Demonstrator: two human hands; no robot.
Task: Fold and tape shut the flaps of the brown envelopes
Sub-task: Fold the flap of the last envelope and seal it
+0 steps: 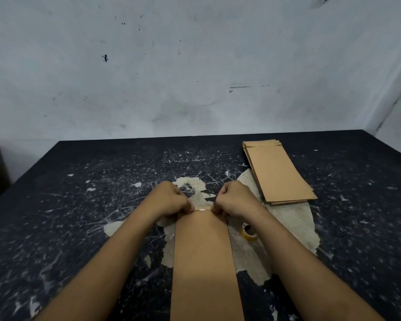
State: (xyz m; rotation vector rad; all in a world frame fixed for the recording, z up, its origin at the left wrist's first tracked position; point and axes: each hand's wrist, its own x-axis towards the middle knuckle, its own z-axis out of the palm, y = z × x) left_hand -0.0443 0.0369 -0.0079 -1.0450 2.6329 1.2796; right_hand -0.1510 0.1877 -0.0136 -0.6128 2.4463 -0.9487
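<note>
Both forearms bare, reaching fwd from bottom corners, converging twd centre. L hand point(171, 196) curled into loose fist, knuckles up, thumb + fingertips pinched together at its inner side. R hand point(235, 198) mirrors it: fingers curled under, thumb side inward, pinching at same level. Hands near each other, not touching, narrow gap btwn them. Wrists roughly straight, slightly bent down. L forearm partly in shadow; fingertips mostly hidden under knuckles.
</note>
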